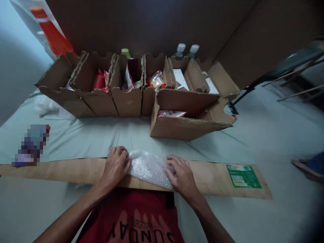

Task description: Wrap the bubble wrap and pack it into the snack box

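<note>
A crumpled piece of clear bubble wrap (149,168) lies at the front edge of the table, across a bare brown board. My left hand (116,165) has its fingers curled over the left end of the wrap. At the opposite end, my right hand (181,173) grips the wrap with bent fingers, its thumb on the near side. Whether anything lies inside or under the wrap, I cannot tell. Just beyond it, a cardboard bin (189,128) stands at an angle with a printed packet (172,113) in it.
Several cardboard bins (101,104) line the back, holding red packets (100,81) and white boxes (181,79). Bottles rise behind them, beside an orange-red bottle (54,35). A pixelated item (31,145) lies left, and a green label (243,176) is on the board (210,177). A person's foot (307,170) shows right.
</note>
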A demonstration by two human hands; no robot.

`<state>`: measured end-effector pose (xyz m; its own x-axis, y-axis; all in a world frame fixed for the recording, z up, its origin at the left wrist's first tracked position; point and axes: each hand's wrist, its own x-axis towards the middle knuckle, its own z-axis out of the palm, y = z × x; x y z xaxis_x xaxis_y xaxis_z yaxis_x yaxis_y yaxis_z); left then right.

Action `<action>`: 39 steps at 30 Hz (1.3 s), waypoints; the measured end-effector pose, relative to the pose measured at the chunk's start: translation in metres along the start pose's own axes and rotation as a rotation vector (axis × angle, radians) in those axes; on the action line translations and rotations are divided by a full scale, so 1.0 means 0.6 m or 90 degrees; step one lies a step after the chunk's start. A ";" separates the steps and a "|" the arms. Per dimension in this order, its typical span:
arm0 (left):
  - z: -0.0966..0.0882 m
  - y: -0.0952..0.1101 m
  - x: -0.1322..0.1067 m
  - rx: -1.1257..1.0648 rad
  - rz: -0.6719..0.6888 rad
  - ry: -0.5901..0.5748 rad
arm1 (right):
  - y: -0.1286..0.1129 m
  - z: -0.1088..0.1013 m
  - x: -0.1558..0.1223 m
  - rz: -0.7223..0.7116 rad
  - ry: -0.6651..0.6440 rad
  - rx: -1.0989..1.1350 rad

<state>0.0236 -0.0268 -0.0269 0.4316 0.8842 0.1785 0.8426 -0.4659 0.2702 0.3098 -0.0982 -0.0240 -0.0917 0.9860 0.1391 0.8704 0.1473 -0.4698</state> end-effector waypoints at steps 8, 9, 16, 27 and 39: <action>-0.065 -0.044 0.069 -0.143 -0.023 0.002 | -0.082 0.002 -0.046 0.143 -0.017 0.381; -0.074 -0.050 0.096 -0.104 -0.011 -0.013 | -0.092 0.010 -0.038 0.132 -0.025 0.404; -0.027 -0.049 0.242 0.085 0.067 -0.130 | -0.109 0.047 0.040 0.037 -0.144 0.360; -0.084 -0.065 -0.030 -0.172 0.203 -0.073 | -0.070 0.040 0.061 0.252 -0.250 0.632; -0.020 -0.003 -0.021 -0.299 0.089 0.070 | -0.075 0.009 0.047 0.157 -0.226 0.560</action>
<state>0.0127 -0.0374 -0.0183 0.4722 0.8154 0.3348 0.5322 -0.5666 0.6291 0.2655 -0.0766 -0.0036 -0.2216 0.9418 -0.2527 0.2274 -0.2020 -0.9526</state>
